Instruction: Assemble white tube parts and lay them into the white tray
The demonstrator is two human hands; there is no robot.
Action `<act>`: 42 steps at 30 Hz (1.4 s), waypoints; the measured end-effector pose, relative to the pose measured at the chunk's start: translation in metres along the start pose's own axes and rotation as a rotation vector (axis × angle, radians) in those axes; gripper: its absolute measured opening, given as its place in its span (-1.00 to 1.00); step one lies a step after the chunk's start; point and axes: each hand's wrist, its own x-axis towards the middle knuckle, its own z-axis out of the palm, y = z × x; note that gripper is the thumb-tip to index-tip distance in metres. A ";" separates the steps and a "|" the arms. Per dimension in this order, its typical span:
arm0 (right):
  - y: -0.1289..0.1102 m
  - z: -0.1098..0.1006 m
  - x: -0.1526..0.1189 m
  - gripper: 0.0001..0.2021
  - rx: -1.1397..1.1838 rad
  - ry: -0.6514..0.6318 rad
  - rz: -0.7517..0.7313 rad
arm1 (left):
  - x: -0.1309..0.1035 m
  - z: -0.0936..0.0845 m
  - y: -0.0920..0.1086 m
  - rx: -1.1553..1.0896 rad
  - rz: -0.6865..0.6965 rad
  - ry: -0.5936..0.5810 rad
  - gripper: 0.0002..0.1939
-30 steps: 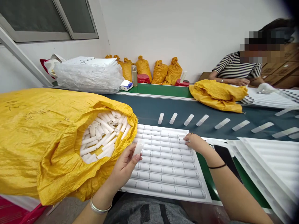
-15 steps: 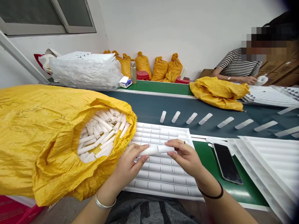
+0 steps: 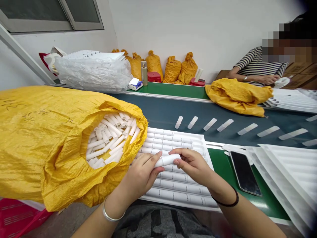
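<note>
Between my two hands is a white plastic tube (image 3: 171, 160) made of two joined pieces, with a seam showing toward its left end. My left hand (image 3: 143, 173) has its fingers and thumb closed around the left end. The right end is pinched in my right hand (image 3: 192, 165). Just below lies a white ribbed tray (image 3: 207, 155) holding rows of white tubes with small printed marks (image 3: 182, 197). A large yellow woven sack (image 3: 56, 132) gapes to the left, with many loose white tubes (image 3: 112, 140) inside.
Several two-piece tubes (image 3: 210, 124) lie spaced along the dark conveyor belt (image 3: 163, 112). At right are a phone (image 3: 245, 173) and stacked white trays (image 3: 292, 172). Across the belt sit a crumpled yellow sack (image 3: 237, 96), a plastic-wrapped bundle (image 3: 92, 74) and a person in striped sleeves (image 3: 260, 64).
My hands have come closer together along the tube, and less of its left piece shows. The whole view has shifted slightly, with things appearing a little further right.
</note>
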 end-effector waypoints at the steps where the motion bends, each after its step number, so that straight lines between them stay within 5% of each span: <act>1: -0.002 0.000 0.001 -0.74 0.012 -0.012 0.000 | 0.000 0.000 0.000 -0.016 -0.016 -0.007 -0.54; 5: -0.003 0.005 0.005 -0.73 -0.045 -0.150 -0.080 | -0.006 -0.003 0.002 -0.045 -0.063 -0.063 -0.54; 9: 0.011 0.014 0.030 -0.78 -0.445 -0.230 -0.256 | -0.012 -0.014 -0.008 0.087 -0.082 -0.126 -0.37; 12: 0.034 0.014 0.075 -0.81 -0.679 -0.084 -0.060 | -0.013 -0.035 -0.036 0.236 -0.211 -0.005 -0.38; 14: 0.053 0.009 0.112 -0.78 -0.710 0.037 0.100 | -0.014 -0.051 -0.064 0.377 -0.424 0.086 -0.53; 18: 0.090 -0.005 0.170 -0.77 -0.724 0.123 0.317 | -0.026 -0.071 -0.108 0.476 -0.847 -0.274 -0.68; 22: 0.107 -0.015 0.188 -0.75 -0.719 0.076 0.471 | -0.039 -0.064 -0.115 0.383 -0.897 -0.462 -0.78; 25: 0.103 -0.032 0.171 -0.59 -0.760 0.085 0.524 | -0.042 -0.055 -0.108 0.362 -0.868 -0.488 -0.72; 29: 0.092 -0.067 0.105 -0.69 -0.865 0.044 0.538 | -0.041 -0.045 -0.100 0.366 -0.793 -0.460 -0.70; 31: 0.092 -0.080 0.063 -0.74 -0.913 -0.021 0.565 | -0.041 -0.042 -0.096 0.338 -0.776 -0.352 -0.72; 36: 0.108 -0.092 -0.009 -0.82 -0.932 -0.145 0.482 | -0.037 -0.041 -0.078 0.126 -0.564 0.171 -0.71; 39: 0.109 -0.093 -0.023 -0.78 -0.966 -0.094 0.403 | -0.031 -0.038 -0.057 -0.011 -0.328 0.243 -0.77; 42: 0.089 -0.080 -0.028 -0.78 -0.862 0.123 0.312 | -0.025 -0.027 -0.034 -0.227 -0.253 0.275 -0.74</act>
